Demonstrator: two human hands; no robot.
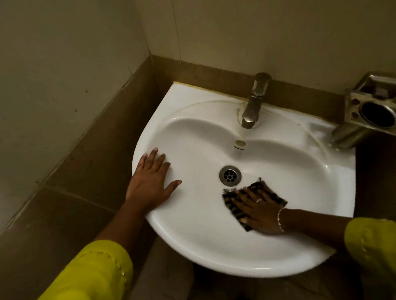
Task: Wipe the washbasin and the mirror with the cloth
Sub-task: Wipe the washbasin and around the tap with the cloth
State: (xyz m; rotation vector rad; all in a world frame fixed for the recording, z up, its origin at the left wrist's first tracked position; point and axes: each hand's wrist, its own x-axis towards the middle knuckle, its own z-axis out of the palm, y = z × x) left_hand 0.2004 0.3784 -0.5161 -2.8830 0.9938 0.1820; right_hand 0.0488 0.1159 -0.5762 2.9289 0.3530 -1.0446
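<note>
A white washbasin (197, 239) is fixed to the tiled wall, with a metal drain (230, 175) in the middle of its bowl. My right hand (258, 212) lies flat on a dark patterned cloth (269, 190), pressing it against the bowl just right of and below the drain. My left hand (151, 181) rests flat on the basin's left rim, fingers spread, holding nothing. No mirror is in view.
A metal tap (255, 101) stands at the back of the basin. A metal soap and tumbler holder (373, 108) juts from the wall at the right, over the basin's right corner. Brown tiles border the basin on the left, with a wall corner behind.
</note>
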